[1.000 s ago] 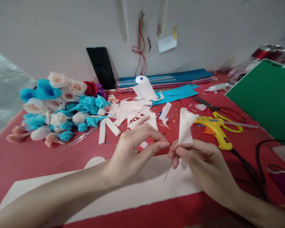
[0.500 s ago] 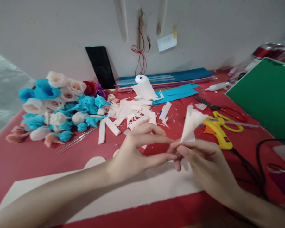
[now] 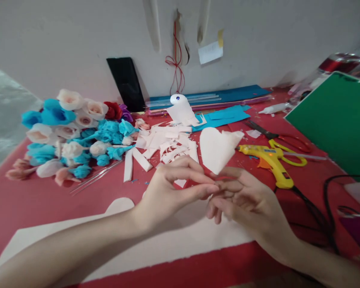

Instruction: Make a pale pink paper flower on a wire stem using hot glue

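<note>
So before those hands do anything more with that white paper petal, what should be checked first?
1. White petal pinched at its tip between right hand and left hand: ok.
2. Petal uncreased and untorn: cannot tell.
3. Yellow glue gun lying on the red table, apart from both hands: ok.
4. Glue gun cord running close beside the right wrist: not ok.
5. Scissors lying beyond the glue gun, out of the hands' way: ok.

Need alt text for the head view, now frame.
Both hands, left hand and right hand, pinch the base of a white paper petal over a red table. Paper flowers lie left, a yellow glue gun right.
</note>
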`<state>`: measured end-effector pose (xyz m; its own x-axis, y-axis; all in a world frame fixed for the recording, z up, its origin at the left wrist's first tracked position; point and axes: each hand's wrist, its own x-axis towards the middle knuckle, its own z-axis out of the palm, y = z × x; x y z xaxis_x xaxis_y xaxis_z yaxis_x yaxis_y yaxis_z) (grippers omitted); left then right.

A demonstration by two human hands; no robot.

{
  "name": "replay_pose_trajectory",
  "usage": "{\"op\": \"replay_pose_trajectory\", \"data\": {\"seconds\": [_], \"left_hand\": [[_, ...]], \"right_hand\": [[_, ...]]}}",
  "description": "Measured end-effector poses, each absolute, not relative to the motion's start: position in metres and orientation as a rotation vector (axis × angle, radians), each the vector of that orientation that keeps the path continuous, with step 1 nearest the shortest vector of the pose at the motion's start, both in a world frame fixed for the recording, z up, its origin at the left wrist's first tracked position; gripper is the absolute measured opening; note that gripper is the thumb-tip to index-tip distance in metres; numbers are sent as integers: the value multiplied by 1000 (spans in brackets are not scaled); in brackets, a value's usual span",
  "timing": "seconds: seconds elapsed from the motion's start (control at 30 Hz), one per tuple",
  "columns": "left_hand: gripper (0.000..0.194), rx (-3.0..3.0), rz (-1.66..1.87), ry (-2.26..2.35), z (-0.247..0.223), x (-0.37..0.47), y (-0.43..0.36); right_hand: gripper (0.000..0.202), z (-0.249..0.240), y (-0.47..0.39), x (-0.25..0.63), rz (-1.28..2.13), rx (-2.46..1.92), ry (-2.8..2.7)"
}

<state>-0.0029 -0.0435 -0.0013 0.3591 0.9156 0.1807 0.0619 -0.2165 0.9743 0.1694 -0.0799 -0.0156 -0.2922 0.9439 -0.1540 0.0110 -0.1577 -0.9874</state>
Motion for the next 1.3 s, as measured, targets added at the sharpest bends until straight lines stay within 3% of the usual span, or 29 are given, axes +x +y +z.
{"op": "replay_pose_trajectory", "data": {"seconds": [0.3,0.5,0.73,1.1,1.3], "left_hand": [[16,1561,1043,951,-9,-2,-44],[3,1688,1218,918,-17,-6,-41],[8,1747,1278,756,-22,-11,-36],[9,1655,1205,519,-12,-12,-41],[4,1621,1193,784,-10,-8,-43]], "right_hand": [[14,-16,-80,167,1535,-1134,-1315],[8,-11,-76,167,1610,-1110,-1254],[33,-13,-73,170,1499,-1133,-1462],[26,-20,-76,172,1572,-1131,-1417],[24,-20,-76,170,1518,-1149,-1424]]}}
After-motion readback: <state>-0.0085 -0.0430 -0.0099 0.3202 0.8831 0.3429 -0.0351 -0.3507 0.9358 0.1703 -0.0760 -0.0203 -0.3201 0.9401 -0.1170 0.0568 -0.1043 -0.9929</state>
